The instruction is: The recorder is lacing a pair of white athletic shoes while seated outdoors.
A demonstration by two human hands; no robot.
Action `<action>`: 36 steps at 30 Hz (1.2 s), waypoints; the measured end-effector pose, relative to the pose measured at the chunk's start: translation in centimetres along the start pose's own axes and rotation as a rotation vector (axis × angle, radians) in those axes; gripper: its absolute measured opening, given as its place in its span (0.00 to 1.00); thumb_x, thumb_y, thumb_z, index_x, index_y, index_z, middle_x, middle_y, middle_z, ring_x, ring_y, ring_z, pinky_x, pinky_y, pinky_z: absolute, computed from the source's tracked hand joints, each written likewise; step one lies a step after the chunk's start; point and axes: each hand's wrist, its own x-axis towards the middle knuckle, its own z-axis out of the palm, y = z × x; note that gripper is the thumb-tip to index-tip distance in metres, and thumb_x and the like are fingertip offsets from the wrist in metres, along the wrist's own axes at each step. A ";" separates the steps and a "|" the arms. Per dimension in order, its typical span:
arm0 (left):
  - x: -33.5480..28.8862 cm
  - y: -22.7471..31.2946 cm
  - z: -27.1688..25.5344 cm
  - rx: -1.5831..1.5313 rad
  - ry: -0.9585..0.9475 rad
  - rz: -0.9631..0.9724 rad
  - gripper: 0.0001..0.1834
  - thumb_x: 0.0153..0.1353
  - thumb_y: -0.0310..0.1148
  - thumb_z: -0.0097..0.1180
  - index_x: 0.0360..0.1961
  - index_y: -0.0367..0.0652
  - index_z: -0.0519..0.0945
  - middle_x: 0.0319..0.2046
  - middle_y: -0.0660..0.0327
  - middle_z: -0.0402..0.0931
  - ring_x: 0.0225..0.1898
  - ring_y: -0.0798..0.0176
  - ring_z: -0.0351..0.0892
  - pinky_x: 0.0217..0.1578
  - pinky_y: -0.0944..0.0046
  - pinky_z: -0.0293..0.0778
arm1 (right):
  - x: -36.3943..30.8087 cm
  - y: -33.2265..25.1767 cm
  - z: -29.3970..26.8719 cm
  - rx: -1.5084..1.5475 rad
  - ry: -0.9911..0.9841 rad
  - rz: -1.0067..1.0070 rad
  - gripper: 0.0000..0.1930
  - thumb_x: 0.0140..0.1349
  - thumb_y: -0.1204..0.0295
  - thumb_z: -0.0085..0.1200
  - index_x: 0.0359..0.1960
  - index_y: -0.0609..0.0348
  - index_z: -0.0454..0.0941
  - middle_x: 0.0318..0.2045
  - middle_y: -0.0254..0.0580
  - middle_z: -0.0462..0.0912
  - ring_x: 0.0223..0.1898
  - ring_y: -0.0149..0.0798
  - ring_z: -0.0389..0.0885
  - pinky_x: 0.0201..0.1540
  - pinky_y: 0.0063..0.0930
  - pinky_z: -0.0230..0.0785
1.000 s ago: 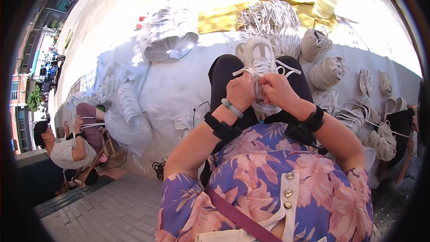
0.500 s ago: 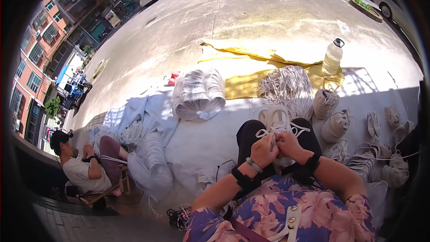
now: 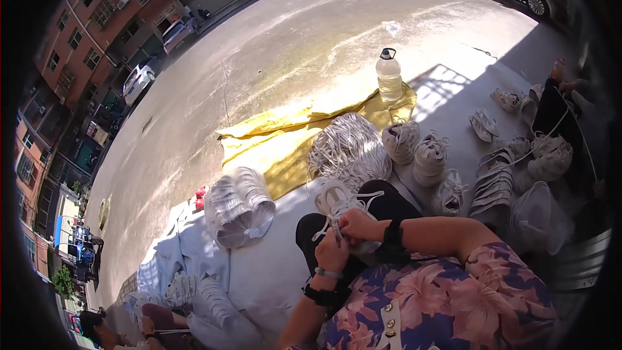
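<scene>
A white lace-up shoe [image 3: 338, 198] rests on my lap between my dark-trousered knees, its toe pointing away from me. White shoelace [image 3: 369, 201] stands out in loops to both sides of it. My left hand [image 3: 332, 253] is closed at the near part of the shoe, its fingers pinching the lace. Right beside it, my right hand [image 3: 360, 227] is closed too, with lace running from its fingertips. The fingertips meet over the shoe opening, and the hands partly hide its heel end.
Beyond my knees lies a big bundle of white laces [image 3: 350, 149] by a yellow sheet [image 3: 272, 139]. A bottle of liquid [image 3: 389, 76] stands there. Stacked shoes [image 3: 431, 161] are at right, a clear bag of white pieces [image 3: 240, 207] at left. One person [image 3: 97, 330] sits lower left; another's hand [image 3: 570, 87] shows far right.
The view has swung right, so the surroundings have shifted leftward and the seated person has slid toward the lower edge. Both hands stay closed at the shoe's laces.
</scene>
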 end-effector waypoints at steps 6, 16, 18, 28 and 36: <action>0.2 0.2 0.3 0.008 -0.055 0.000 0.10 0.53 0.34 0.47 0.34 0.41 0.73 0.24 0.47 0.74 0.29 0.43 0.75 0.30 0.48 0.70 | 0.2 0.7 0.7 -0.140 0.015 -0.091 0.05 0.45 0.74 0.51 0.20 0.62 0.78 0.13 0.46 0.76 0.16 0.41 0.78 0.20 0.33 0.69; 0.4 -0.9 1.9 -0.071 -0.005 -0.059 0.10 0.52 0.31 0.43 0.36 0.43 0.71 0.24 0.46 0.75 0.28 0.41 0.76 0.32 0.45 0.71 | 0.9 0.2 -0.4 -0.532 -0.086 -0.182 0.09 0.48 0.69 0.49 0.21 0.63 0.77 0.23 0.57 0.77 0.29 0.55 0.78 0.31 0.43 0.68; 0.2 -0.7 2.0 -0.086 0.019 -0.075 0.10 0.52 0.31 0.43 0.36 0.43 0.71 0.24 0.46 0.75 0.29 0.41 0.76 0.32 0.46 0.71 | 1.1 0.6 -1.0 -0.552 -0.152 -0.190 0.09 0.48 0.69 0.48 0.21 0.63 0.77 0.23 0.57 0.77 0.29 0.55 0.78 0.31 0.43 0.68; -0.7 -0.1 2.5 0.019 -0.056 0.014 0.12 0.46 0.28 0.48 0.34 0.38 0.71 0.26 0.50 0.75 0.29 0.47 0.76 0.32 0.52 0.72 | -7.3 -0.2 -12.4 -0.487 -0.190 -0.015 0.08 0.49 0.71 0.51 0.21 0.64 0.73 0.15 0.46 0.74 0.17 0.38 0.75 0.22 0.31 0.66; 1.0 -1.7 -0.2 -0.446 0.031 -0.201 0.11 0.53 0.32 0.56 0.33 0.37 0.70 0.21 0.60 0.75 0.23 0.71 0.74 0.25 0.69 0.71 | -8.1 1.4 -11.3 -0.258 -0.067 0.018 0.06 0.55 0.75 0.52 0.24 0.65 0.71 0.13 0.33 0.70 0.15 0.24 0.71 0.18 0.21 0.62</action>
